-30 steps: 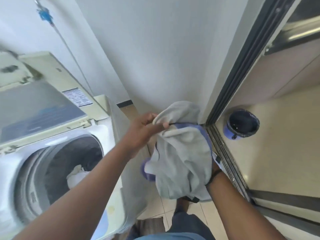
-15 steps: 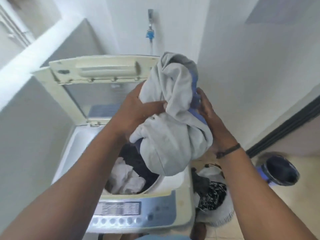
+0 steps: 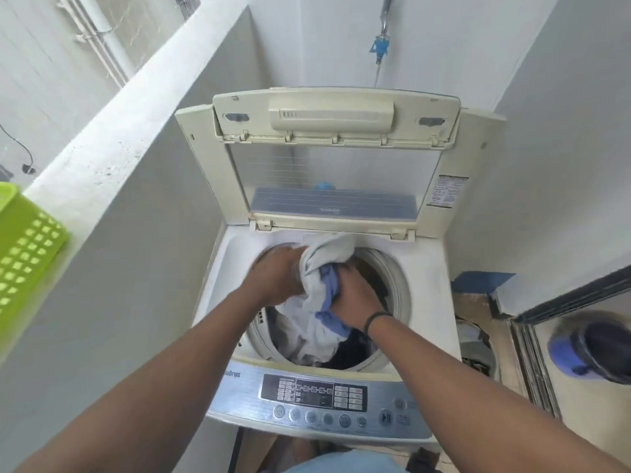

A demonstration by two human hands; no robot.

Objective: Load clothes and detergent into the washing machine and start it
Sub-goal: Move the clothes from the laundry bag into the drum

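At the centre of the frame, both the left hand (image 3: 276, 278) and the right hand (image 3: 355, 298) grip the soft, light grey garment (image 3: 321, 268), bunched over the washing machine (image 3: 426, 268) drum, which seems easy to push down.

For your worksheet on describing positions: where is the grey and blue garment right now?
In the head view, the grey and blue garment sits mid-frame in the washing machine drum opening, gripped between the left hand and right hand.

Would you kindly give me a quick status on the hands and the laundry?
Both hands, left and right, grip the grey garment at the drum mouth. Lid up. Nothing blocking.
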